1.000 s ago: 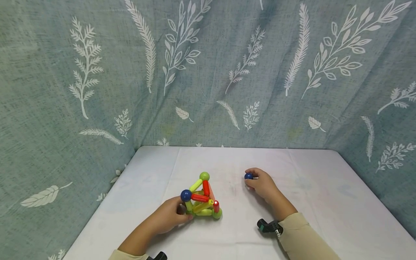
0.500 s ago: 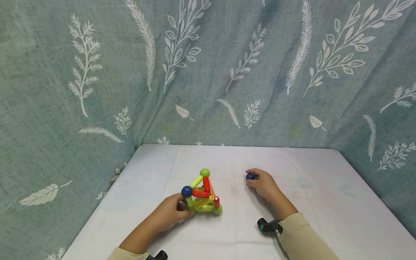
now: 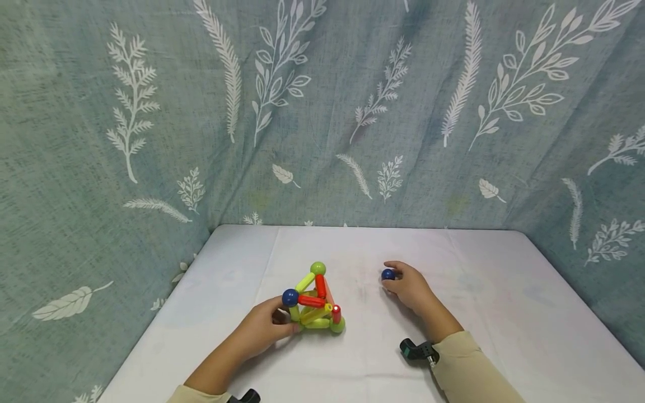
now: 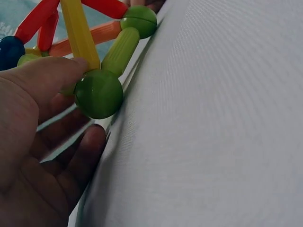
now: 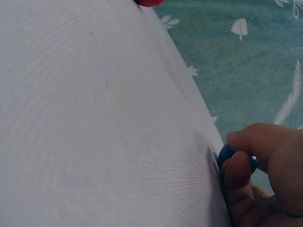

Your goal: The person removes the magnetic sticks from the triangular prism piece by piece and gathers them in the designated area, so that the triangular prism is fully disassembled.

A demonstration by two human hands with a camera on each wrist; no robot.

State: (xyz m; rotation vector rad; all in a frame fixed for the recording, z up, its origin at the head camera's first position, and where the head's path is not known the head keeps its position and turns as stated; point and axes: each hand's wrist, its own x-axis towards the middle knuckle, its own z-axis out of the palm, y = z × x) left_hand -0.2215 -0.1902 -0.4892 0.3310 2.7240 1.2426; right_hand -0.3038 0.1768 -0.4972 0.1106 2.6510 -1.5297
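On the white tabletop stands a frame of magnetic rods and balls (image 3: 312, 301), with red, yellow and lime rods. Its top is a green ball (image 3: 318, 268), and a dark blue ball (image 3: 290, 297) sits at its left corner. My left hand (image 3: 263, 329) holds the frame by its lower left corner. In the left wrist view the thumb lies against the yellow rod (image 4: 80, 35), just above a green ball (image 4: 99, 94). To the right, my right hand (image 3: 409, 288) holds a loose blue ball (image 3: 387, 274) at the table surface; fingers partly cover it in the right wrist view.
The white-covered table (image 3: 484, 291) reaches back to a grey-green curtain (image 3: 322, 112) with white leaf prints, which also hangs along both sides. A black wrist device (image 3: 418, 350) sits at the right sleeve; part of another shows by the left sleeve.
The rod frame has shifted slightly away from me with my left hand. My right hand and its blue ball have moved a touch to the right.
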